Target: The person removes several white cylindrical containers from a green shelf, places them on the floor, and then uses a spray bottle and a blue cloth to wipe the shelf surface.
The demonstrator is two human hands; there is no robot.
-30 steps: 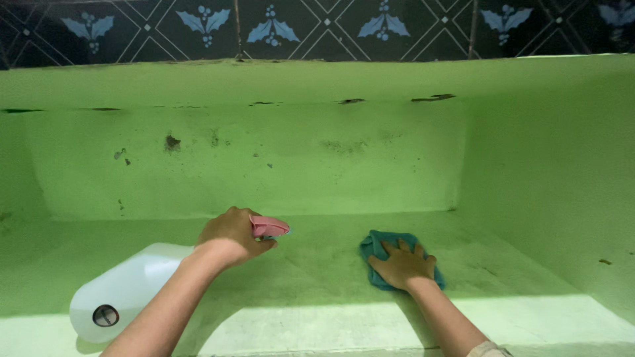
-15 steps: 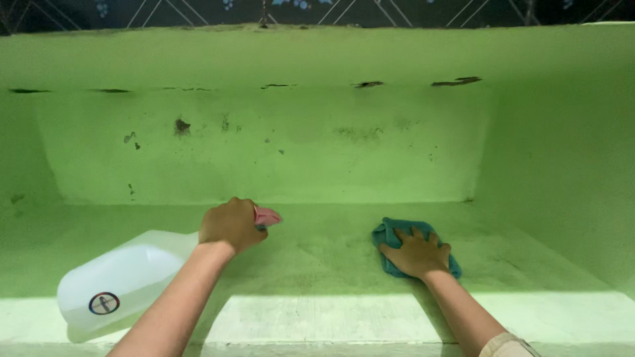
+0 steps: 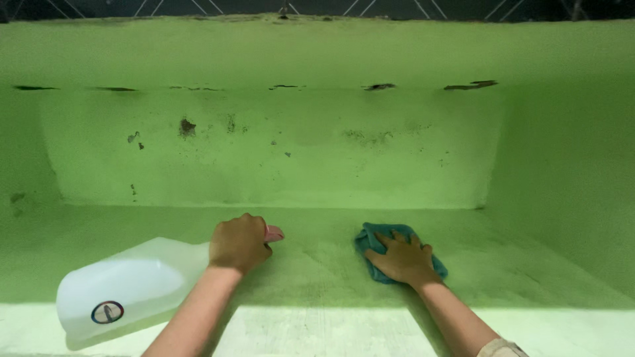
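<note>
My left hand (image 3: 239, 242) is closed around the neck of a white plastic spray bottle (image 3: 126, 287), whose pink nozzle (image 3: 274, 233) sticks out past my fingers toward the right. The bottle lies tilted, its base toward me at the lower left. My right hand (image 3: 401, 258) presses flat, fingers spread, on a crumpled teal cloth (image 3: 370, 243) on the green floor of a recessed shelf. The two hands are about a hand's width apart.
The recess is painted green, with a stained back wall (image 3: 278, 149), a side wall on the right (image 3: 569, 172) and chipped dark spots along the upper lip (image 3: 469, 85). A paler front ledge (image 3: 317, 330) runs along the bottom edge. Dark patterned tiles show above.
The view has tilted down and closer. My right hand with the cloth has shifted slightly on the shelf floor. My left hand keeps hold of the bottle.
</note>
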